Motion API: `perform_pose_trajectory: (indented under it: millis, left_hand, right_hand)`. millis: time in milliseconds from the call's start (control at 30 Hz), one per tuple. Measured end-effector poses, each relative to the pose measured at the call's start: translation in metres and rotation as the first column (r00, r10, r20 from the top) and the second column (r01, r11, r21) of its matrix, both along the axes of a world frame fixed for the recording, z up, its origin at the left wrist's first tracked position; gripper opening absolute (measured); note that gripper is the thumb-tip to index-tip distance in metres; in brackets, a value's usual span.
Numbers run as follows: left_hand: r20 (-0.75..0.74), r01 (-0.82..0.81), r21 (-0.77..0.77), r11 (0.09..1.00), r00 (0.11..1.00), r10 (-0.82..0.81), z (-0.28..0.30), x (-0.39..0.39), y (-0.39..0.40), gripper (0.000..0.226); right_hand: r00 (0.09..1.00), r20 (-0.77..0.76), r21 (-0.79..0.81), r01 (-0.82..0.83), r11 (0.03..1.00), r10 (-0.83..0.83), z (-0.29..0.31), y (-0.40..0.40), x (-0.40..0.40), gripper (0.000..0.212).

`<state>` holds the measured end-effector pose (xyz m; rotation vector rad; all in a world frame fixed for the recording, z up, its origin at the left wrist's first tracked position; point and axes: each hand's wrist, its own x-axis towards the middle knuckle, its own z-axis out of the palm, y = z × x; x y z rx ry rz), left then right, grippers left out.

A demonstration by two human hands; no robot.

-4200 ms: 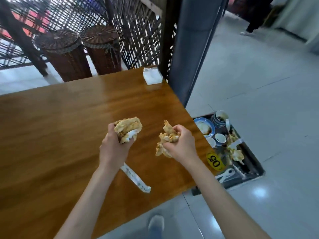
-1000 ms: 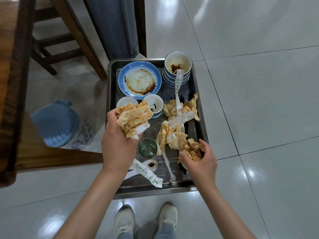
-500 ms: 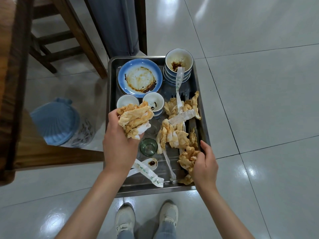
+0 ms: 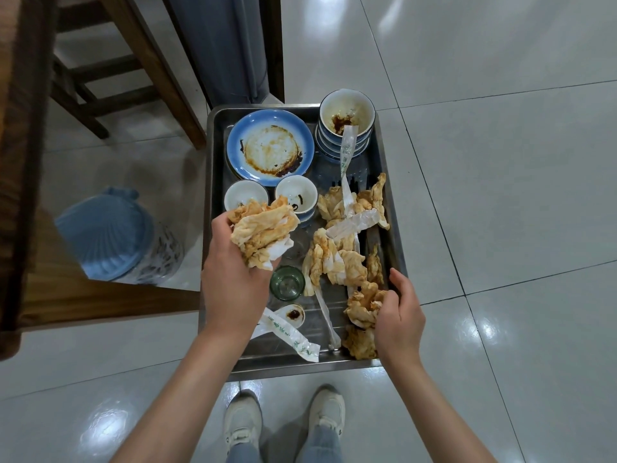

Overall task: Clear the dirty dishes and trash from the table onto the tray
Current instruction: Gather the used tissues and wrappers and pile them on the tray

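At the far left, the dark brown wooden bench (image 4: 20, 162) shows only as an edge; the work has shifted from its top, where both hands held wads a few seconds ago, down to the rectangular stainless-steel tray (image 4: 210, 228) on the tiled floor.

The left hand (image 4: 233, 279) hovers over the tray's left side, its grip closed firmly around a crumpled, orange-stained paper napkin wad (image 4: 263, 232), held in the air above the two small white sauce cups (image 4: 295, 195) and the small green-tinted drinking glass (image 4: 287, 283). A long white chopstick wrapper with green print (image 4: 290, 339) hangs below that wrist, though what holds it is hidden. This wad has hardly moved over the last second, so it seems to be the next thing to drop.

Further right, the right hand (image 4: 399, 315) has slid toward the tray's near right corner. Its fingers curl loosely against a second greasy napkin wad (image 4: 362, 307), which now rests low in the tray beside the other scattered soiled napkins (image 4: 337, 262). That load looks delivered or nearly so, the grip easing off.

The trash is soft, oily, loosely bunched paper, likely to spring open when let go. The blue-rimmed stained plate (image 4: 270, 148) and the stack of blue-and-white bowls (image 4: 345, 128) sit at the tray's far end.
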<state>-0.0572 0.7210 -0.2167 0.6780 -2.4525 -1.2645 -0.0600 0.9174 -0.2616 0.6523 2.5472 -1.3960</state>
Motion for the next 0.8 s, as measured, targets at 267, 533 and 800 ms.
perform_pose_trajectory:
  millis: [267, 533, 800]
  left_hand:
    - [0.006, -0.02, 0.004, 1.0, 1.0, 0.02, -0.004, 0.0, 0.0, 0.051]
    - [0.007, -0.023, 0.021, 1.0, 1.0, 0.023, -0.005, -0.002, 0.003, 0.053]
    - [0.086, 0.04, 0.087, 0.995, 0.995, -0.047, -0.008, -0.005, 0.039, 0.045]
  right_hand:
    - [0.998, -0.04, -0.001, 0.044, 0.999, -0.044, -0.002, 0.004, -0.003, 0.037]
    - [0.997, -0.065, -0.026, 0.042, 0.999, -0.044, 0.006, 0.006, -0.011, 0.037]
    - [0.997, -0.01, -0.117, -0.077, 0.99, 0.077, 0.034, 0.023, -0.036, 0.034]
